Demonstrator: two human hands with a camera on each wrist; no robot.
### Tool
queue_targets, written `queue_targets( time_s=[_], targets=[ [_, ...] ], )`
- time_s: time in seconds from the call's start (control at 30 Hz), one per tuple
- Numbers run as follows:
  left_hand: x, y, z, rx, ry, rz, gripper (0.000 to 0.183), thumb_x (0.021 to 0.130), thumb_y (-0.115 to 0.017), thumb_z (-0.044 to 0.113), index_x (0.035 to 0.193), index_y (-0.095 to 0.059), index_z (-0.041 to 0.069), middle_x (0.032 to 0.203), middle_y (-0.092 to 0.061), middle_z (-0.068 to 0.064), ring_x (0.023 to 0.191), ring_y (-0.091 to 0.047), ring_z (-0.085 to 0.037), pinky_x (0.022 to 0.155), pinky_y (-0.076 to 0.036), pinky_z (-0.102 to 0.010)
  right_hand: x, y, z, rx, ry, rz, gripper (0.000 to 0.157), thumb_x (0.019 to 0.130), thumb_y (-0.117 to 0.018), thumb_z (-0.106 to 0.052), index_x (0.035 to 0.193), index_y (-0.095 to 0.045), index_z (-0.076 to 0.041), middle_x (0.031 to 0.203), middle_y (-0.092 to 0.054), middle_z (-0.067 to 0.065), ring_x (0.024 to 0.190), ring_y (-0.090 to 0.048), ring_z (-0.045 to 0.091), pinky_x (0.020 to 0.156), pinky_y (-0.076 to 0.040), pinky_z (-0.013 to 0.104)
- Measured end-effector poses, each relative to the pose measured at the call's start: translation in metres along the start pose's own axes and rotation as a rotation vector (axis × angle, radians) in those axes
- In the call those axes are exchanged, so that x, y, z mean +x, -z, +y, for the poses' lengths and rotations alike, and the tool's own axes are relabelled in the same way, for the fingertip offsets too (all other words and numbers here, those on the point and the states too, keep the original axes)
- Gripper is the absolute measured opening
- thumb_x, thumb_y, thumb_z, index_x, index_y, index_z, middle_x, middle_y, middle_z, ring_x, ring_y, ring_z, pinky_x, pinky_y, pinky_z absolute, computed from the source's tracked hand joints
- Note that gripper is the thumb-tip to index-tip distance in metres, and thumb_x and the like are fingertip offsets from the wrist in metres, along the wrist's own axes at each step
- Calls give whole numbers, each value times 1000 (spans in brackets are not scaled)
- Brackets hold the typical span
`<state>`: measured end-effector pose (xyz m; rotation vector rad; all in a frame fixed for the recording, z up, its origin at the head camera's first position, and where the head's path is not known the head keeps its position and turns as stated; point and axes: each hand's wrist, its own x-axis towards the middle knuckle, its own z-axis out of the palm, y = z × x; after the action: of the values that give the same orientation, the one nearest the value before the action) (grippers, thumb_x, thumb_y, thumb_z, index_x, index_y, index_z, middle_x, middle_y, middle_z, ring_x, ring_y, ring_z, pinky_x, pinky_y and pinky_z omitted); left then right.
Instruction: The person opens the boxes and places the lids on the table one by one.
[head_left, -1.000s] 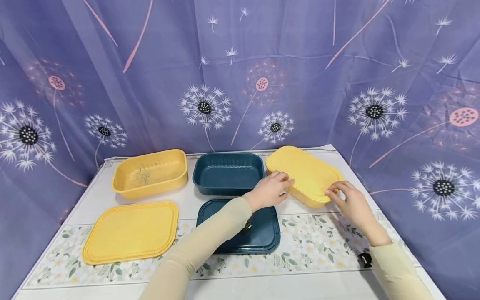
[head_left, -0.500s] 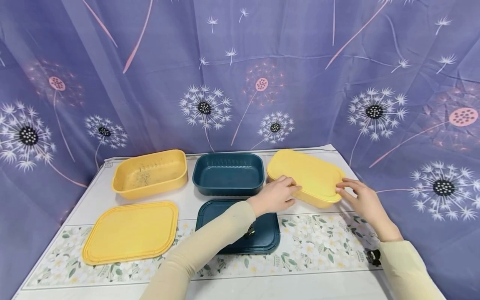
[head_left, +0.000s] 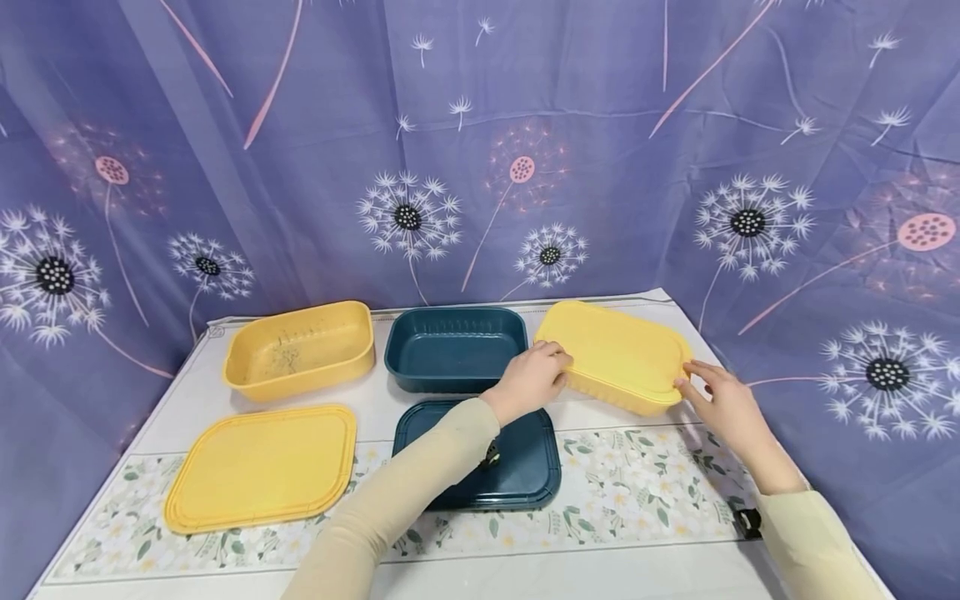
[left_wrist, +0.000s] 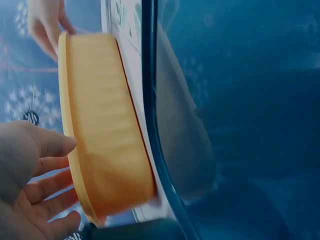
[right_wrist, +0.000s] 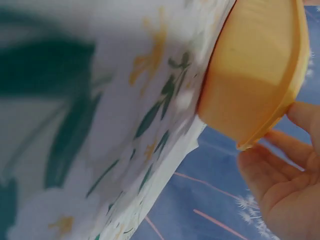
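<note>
A yellow rectangular box with its yellow lid (head_left: 615, 346) on top stands at an angle at the back right of the table. My left hand (head_left: 528, 379) is at its left front edge; in the left wrist view the thumb (left_wrist: 59, 144) touches the lid's rim and the other fingers spread loosely over the lid side. My right hand (head_left: 723, 408) touches the right front corner of the lid, with thumb and fingertips at the rim in the right wrist view. The box's ribbed side (left_wrist: 102, 115) shows below the rim. Any small gap under the lid cannot be made out.
A dark teal box (head_left: 456, 346) without a lid stands at the back middle, its teal lid (head_left: 517, 467) in front, partly under my left forearm. Farther left are a lidless yellow box (head_left: 300, 350) and a yellow lid (head_left: 262, 467). A patterned curtain (head_left: 480, 83) hangs behind.
The lidded yellow box has shifted slightly right and nearer. My right hand has gone right along with it. My left hand went right, then drew back left along the box's front edge.
</note>
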<state>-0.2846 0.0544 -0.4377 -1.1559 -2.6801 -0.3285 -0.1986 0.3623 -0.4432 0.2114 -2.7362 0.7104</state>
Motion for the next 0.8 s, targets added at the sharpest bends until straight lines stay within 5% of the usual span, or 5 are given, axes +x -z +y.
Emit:
queue_targets(
  time_s=[0.17,0.33,0.8],
  targets=[
    [2,3,-16,-70,100,-32,35,103,-61,31,130,-67,10,132,-59,-4,119,-55,-18,89,-53,-28,-11,1,-11,4,-45,-52,66,102,-60,-37,140,-46,15,138,-47,40,108,-59,57,86,-51,62],
    [5,2,-26,-72,119,-45,37,102,-61,35,129,-68,10,133,-58,-3,119,-54,-18,91,-52,-27,-13,-3,-13,-4,-21,-33,73,99,-65,-40,140,-46,18,137,-48,41,106,-59,57,85,-50,63],
    [12,-2,4,-52,253,10,28,100,-65,35,114,-75,13,121,-65,-1,110,-59,-16,82,-56,-28,10,12,12,13,-43,-160,73,101,-62,-41,147,-40,11,147,-41,35,120,-52,55,93,-49,59]
  ],
)
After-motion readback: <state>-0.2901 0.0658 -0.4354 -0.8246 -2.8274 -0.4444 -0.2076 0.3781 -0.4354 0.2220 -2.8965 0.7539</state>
